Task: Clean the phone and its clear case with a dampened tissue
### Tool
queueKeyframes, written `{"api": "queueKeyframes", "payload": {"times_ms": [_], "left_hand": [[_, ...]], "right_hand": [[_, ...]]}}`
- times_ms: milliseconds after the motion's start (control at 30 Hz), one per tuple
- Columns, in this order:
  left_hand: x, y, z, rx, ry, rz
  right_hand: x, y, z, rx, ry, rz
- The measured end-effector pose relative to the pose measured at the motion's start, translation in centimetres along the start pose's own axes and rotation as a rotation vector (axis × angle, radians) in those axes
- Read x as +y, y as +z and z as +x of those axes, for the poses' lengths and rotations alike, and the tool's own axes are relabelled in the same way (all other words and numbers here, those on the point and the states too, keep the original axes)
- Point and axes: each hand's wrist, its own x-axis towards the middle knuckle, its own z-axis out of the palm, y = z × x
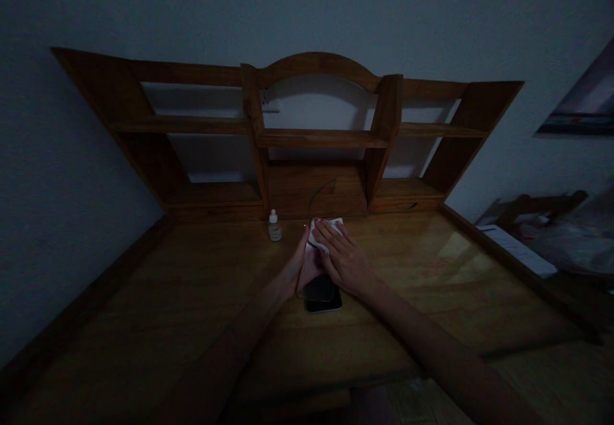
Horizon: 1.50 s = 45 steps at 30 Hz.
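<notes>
- We see the work in hand: a white tissue gathered between both hands, just above a black smartphone lying flat on the wooden desk.
- The right hand lies open over the tissue, unclenched.
- The left hand stands on its edge against the tissue; in this dim view, we cannot tell whether it grasps it.
- The smartphone sits nearest the hands, partly under them, its long axis hard to judge.
- A small dropper bottle stands just left of them.
</notes>
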Motion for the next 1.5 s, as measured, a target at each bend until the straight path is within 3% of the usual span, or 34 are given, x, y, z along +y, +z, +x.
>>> {"api": "queueKeyframes", "payload": {"times_ms": [300,700,1167,1400,1500], "left_hand": [[0.8,0.8,-0.5,0.088,0.222,0.046],[3.4,-0.4,-1.0,0.058,0.28,0.094],[3.5,0.2,-1.5,0.082,0.221,0.119],[2.2,0.7,-1.3,0.063,0.207,0.187],[1.3,0.6,-0.7,0.07,0.141,0.204]], "right_hand": [[-1.1,1.0,-0.4,-0.076,-0.142,0.134],[-1.0,0.3,-0.8,-0.144,-0.354,0.333],[1.0,0.4,-1.3,0.001,-0.306,0.209],[1.0,0.2,-0.7,-0.004,-0.152,0.094],[1.1,0.2,-0.5,0.008,-0.064,0.051]]}}
